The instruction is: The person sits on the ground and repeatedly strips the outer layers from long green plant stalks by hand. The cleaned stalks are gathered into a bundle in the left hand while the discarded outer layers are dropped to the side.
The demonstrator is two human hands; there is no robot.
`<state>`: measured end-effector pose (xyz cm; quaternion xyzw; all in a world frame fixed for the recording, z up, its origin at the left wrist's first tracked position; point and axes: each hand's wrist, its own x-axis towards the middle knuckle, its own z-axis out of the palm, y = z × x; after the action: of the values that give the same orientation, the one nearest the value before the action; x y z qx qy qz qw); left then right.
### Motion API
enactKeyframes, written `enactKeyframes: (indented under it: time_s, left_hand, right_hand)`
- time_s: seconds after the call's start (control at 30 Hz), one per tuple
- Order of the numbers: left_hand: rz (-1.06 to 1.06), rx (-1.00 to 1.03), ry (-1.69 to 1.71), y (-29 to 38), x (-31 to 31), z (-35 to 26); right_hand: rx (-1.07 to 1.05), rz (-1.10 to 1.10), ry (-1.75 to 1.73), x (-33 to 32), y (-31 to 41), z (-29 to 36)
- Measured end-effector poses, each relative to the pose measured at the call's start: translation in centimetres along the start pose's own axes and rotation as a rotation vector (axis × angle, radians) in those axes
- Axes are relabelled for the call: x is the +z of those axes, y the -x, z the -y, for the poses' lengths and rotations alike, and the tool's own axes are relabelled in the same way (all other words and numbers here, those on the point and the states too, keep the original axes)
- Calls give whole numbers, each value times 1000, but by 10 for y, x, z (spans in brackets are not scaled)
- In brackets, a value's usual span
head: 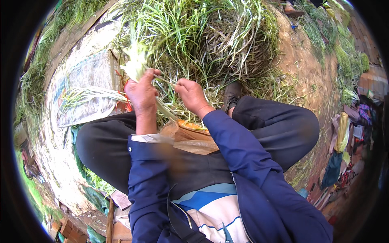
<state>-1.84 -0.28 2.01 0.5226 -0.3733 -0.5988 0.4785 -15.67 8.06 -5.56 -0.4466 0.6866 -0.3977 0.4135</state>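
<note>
Upright and closed around a bundle of pale green plant stalks, my left hand is left of centre. The bundle's bright leafy end spreads above the hand, partly blurred. With bent fingers my right hand pinches a thin stalk that runs across to the left hand. More loose pale stalks lie over a white woven sack at the left, beside red ties. A brown sheet with an orange piece is spread between the legs.
A large heap of long green stalks and matted roots rises in front. My shoe touches its lower edge. More green piles lie at the upper left and right. Another person's foot shows at the top right. Cloths and bags line the right edge.
</note>
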Motion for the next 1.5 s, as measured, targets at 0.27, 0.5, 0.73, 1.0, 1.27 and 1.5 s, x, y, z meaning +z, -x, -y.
enactKeyframes:
  time_s: [0.27, 0.5, 0.73, 1.0, 1.27, 1.5]
  left_hand:
    - [-209, -24, 302, -29, -38, -47]
    - [-115, -398, 510, -24, -24, 11]
    - [-164, -541, 410, -25, -11, 36]
    - [-204, -513, 126, -16, 1, 49]
    - [-54, -406, -63, 2, 5, 63]
    - [9, -258, 17, 7, 10, 63]
  right_hand:
    - [673, 196, 732, -39, 21, -106]
    - [368, 94, 388, -23, -34, -112]
    - [447, 250, 302, 0, -30, -109]
    - [229, 88, -5, -5, -27, -66]
    - [131, 24, -94, -5, -15, -8]
    - [65, -41, -51, 5, -8, 6]
